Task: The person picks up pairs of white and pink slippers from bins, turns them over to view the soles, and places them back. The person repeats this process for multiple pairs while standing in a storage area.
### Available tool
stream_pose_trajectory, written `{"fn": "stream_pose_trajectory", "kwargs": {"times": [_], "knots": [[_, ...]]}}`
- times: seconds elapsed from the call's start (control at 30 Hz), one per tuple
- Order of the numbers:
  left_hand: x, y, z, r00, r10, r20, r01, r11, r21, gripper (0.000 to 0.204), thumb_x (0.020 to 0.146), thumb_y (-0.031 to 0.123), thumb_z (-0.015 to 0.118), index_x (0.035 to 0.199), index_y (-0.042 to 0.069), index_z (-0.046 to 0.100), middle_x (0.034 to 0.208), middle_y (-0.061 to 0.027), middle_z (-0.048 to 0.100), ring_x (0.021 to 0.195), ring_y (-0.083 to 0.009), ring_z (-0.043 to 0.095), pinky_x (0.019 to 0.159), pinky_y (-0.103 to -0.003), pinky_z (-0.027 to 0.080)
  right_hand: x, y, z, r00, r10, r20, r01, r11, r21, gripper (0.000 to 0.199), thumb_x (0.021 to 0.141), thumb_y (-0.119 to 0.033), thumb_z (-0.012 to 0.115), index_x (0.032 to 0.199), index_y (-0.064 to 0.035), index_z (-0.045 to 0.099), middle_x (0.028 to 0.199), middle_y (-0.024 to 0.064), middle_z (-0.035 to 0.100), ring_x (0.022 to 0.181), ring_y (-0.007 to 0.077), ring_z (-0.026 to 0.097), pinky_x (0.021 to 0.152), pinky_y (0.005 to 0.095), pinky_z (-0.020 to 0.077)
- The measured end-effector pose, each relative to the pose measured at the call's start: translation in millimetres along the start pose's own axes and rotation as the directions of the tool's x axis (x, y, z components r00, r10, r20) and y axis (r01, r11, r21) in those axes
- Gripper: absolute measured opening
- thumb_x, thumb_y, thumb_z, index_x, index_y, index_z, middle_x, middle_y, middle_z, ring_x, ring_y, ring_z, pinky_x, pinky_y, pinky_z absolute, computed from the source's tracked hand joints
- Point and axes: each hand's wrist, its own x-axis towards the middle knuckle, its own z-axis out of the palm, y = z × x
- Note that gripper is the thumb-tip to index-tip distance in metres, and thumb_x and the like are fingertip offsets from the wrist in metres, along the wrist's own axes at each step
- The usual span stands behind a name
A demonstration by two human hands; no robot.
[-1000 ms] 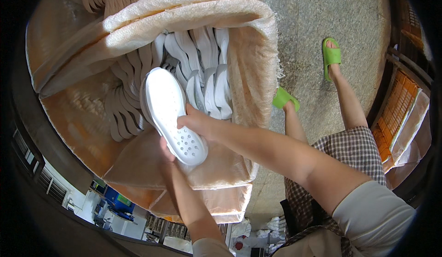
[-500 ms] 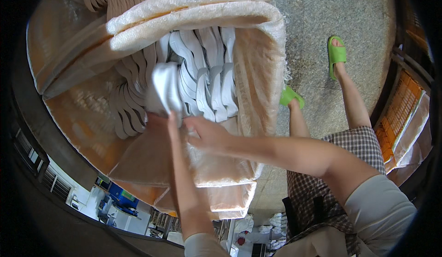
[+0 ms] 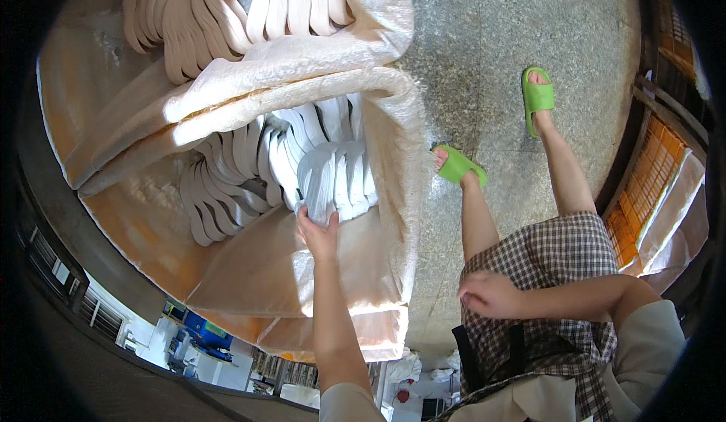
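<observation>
Several rows of white shoe soles (image 3: 291, 161), long and S-curved, lie packed on edge in a lined basket. My left hand (image 3: 319, 234) grips the lower end of a pale stack of shoe soles (image 3: 318, 180), with the fingers at its left side and the thumb at its right. The stack stands against the front row. My right hand (image 3: 491, 295) is away from the basket, over my checked apron (image 3: 571, 248). Its fingers are curled in, and nothing shows in them.
The basket has a folded whitish liner (image 3: 389, 172) over its rim. Beyond it, another lined basket holds beige shoe soles (image 3: 227, 13). Grey floor (image 3: 469, 59) lies to the right, under my green slippers (image 3: 538, 98). An orange crate (image 3: 643, 187) stands at the far right.
My hands were together at a blurred white shoe sole over the basket. Now the left holds a stack by the front row, and the right has drawn back to the right. The view has shifted.
</observation>
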Motion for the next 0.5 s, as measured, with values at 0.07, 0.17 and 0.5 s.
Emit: {"fn": "stream_pose_trajectory", "kwargs": {"times": [0.07,0.17,0.5], "knots": [[1.2,-1.4,-6.2,0.998,-0.036,0.054,0.033,0.998,0.052,0.09,0.068,0.039,0.078,0.133,-0.002,0.031,0.132,-0.0232,0.043,0.124,-0.0364,0.039,0.106,-0.052,0.018,-11.6,4.7,-11.4,0.998,0.059,-0.003,-0.059,0.998,-0.025,0.01,0.078,-0.007,0.059,0.088,-0.0066,0.06,0.085,0.0093,0.06,0.082,0.0283,0.06,0.072,0.0372,0.0486],[41.1,-17.8,-27.7,0.964,-0.132,0.231,0.12,0.991,0.065,0.092,0.067,0.035,0.08,0.133,-0.003,0.03,0.13,-0.0243,0.044,0.119,-0.0384,0.043,0.101,-0.043,0.032,-16.4,12.6,-28.9,0.997,0.071,0.013,-0.071,0.997,-0.035,0.014,0.076,-0.007,0.059,0.09,-0.0073,0.061,0.087,0.0091,0.061,0.085,0.0286,0.06,0.072,0.0376,0.0496],[22.1,14.8,-75.5,0.887,-0.266,0.378,0.044,0.862,0.505,0.081,0.073,0.047,0.07,0.131,-0.002,0.042,0.133,-0.0219,0.045,0.123,-0.0334,0.044,0.102,-0.04,0.035,-42.5,0.0,-148.5,0.941,0.11,-0.32,-0.166,0.974,-0.154,0.01,0.077,-0.005,0.057,0.086,-0.0052,0.059,0.083,0.0126,0.06,0.079,0.0316,0.059,0.069,0.0386,0.0482]]}}
